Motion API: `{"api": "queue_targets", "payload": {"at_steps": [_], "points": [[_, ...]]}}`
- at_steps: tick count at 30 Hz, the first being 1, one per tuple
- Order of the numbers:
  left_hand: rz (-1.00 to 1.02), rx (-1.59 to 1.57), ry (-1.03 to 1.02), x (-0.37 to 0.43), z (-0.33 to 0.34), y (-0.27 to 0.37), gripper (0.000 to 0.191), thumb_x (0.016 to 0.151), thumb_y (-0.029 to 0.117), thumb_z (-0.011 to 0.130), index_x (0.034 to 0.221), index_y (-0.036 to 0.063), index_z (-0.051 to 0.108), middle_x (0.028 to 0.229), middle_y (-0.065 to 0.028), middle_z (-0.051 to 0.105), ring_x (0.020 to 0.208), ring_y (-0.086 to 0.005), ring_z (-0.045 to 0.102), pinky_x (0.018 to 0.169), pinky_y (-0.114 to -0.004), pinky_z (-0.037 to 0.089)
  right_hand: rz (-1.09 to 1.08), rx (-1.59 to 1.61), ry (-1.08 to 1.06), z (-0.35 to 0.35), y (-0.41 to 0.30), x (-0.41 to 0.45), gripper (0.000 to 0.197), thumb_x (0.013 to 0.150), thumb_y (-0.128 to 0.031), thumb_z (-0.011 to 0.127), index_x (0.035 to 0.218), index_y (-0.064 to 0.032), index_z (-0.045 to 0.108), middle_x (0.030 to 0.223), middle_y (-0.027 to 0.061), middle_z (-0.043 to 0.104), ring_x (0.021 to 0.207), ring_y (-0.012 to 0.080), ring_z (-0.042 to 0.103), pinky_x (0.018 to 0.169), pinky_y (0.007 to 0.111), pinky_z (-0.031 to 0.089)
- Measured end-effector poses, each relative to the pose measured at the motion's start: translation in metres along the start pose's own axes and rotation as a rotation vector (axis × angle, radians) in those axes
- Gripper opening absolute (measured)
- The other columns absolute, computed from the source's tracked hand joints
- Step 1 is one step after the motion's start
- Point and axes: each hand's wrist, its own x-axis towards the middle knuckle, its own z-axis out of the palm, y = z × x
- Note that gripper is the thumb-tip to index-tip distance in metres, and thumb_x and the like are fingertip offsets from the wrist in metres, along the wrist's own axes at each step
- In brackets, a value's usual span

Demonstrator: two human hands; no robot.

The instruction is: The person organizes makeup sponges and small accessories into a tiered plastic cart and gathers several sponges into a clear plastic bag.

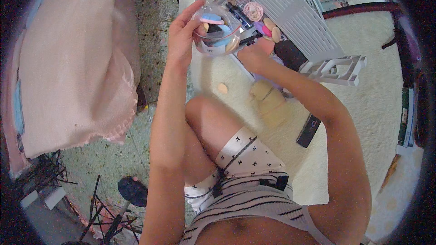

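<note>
My left hand (185, 29) holds a clear zip bag (218, 32) of colourful cosmetic puffs by its upper left edge, over the near corner of a box of cosmetics. My right hand (257, 56) reaches down into that box beside a pink puff; its fingertips are hidden, so I cannot tell if they grip anything. In the box lie a dark tube (239, 14), a round pink item (253, 11), several small purple, pink and beige puffs (267, 29) and a black item (290, 54). A beige puff (222, 88) rests on the cream plush cover.
A white slatted plastic rack (293, 13) leans behind the box. A yellowish translucent bag (269, 103) and a black remote-like object (308, 131) lie on the cream plush cover (364, 47). Pink fabric (75, 58) hangs at the left. A dark round object (133, 190) is at lower left.
</note>
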Motion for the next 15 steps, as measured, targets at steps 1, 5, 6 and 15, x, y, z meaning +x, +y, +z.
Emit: {"api": "queue_targets", "payload": {"at_steps": [1, 5, 6, 15], "points": [[0.000, -0.007, -0.023, 0.000, 0.000, 0.001, 0.044, 0.079, -0.002, 0.047, 0.122, 0.0025, 0.054, 0.111, -0.0011, 0.060, 0.066, -0.0047, 0.047, 0.063, -0.019, 0.041, 0.005, -0.029, -0.007, -0.005, 0.000, -0.001, 0.010, 0.063, -0.010, 0.058, 0.068, -0.0042, 0.064, 0.070, 0.0160, 0.063, 0.068, 0.0315, 0.063, 0.060, 0.042, 0.049], [0.009, 0.020, 0.040, 0.000, 0.003, 0.002, 0.043, 0.079, -0.002, 0.047, 0.121, 0.0026, 0.055, 0.108, -0.0010, 0.061, 0.065, -0.0049, 0.045, 0.064, -0.019, 0.041, 0.140, 0.049, 0.163, -0.043, 0.010, -0.010, 0.011, 0.068, -0.011, 0.060, 0.074, -0.0023, 0.063, 0.068, 0.0125, 0.063, 0.066, 0.0250, 0.065, 0.055, 0.037, 0.049], [0.006, 0.022, 0.037, -0.001, 0.001, 0.002, 0.043, 0.079, -0.002, 0.047, 0.121, 0.0027, 0.055, 0.105, -0.0007, 0.061, 0.064, -0.0050, 0.045, 0.064, -0.019, 0.040, 0.094, 0.482, 0.119, -0.057, 0.006, -0.015, 0.013, 0.072, -0.012, 0.061, 0.080, -0.0013, 0.062, 0.071, 0.0107, 0.064, 0.068, 0.0218, 0.065, 0.055, 0.035, 0.049], [-0.003, -0.012, 0.008, 0.000, -0.002, -0.002, 0.041, 0.082, 0.001, 0.049, 0.122, 0.0032, 0.054, 0.094, 0.0006, 0.060, 0.062, -0.0048, 0.044, 0.060, -0.018, 0.038, -0.108, 0.222, 0.319, 0.016, -0.099, -0.040, 0.024, 0.077, -0.005, 0.055, 0.100, 0.0001, 0.055, 0.107, 0.0176, 0.055, 0.101, 0.0245, 0.056, 0.073, 0.034, 0.052]]}}
